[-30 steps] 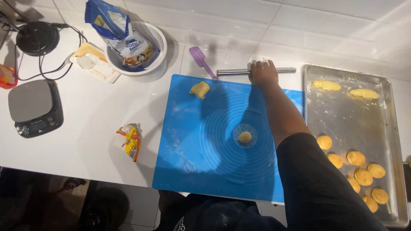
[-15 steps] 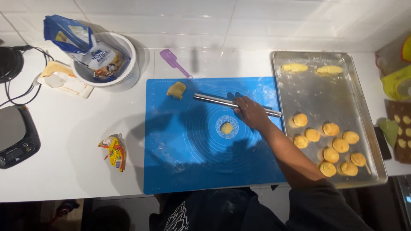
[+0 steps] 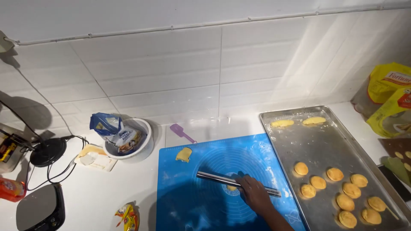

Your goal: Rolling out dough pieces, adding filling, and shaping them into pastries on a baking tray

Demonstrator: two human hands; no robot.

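— While the right hand (image 3: 254, 192) rests on the metal rolling pin (image 3: 238, 183) at lower centre of the frame, how is it set?

— Fingers lie loosely curled over the pin, which sits on the blue mat (image 3: 188, 201) across a small dough piece (image 3: 231, 187).

— Handling?

— Pin judged stiff, smooth, slippery; best pressed mid-length. Dough judged soft. Left hand is out of view.

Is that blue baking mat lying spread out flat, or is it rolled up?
Spread flat. The blue mat lies open on the white counter, its circle markings showing, with a metal rolling pin across it under the right hand.
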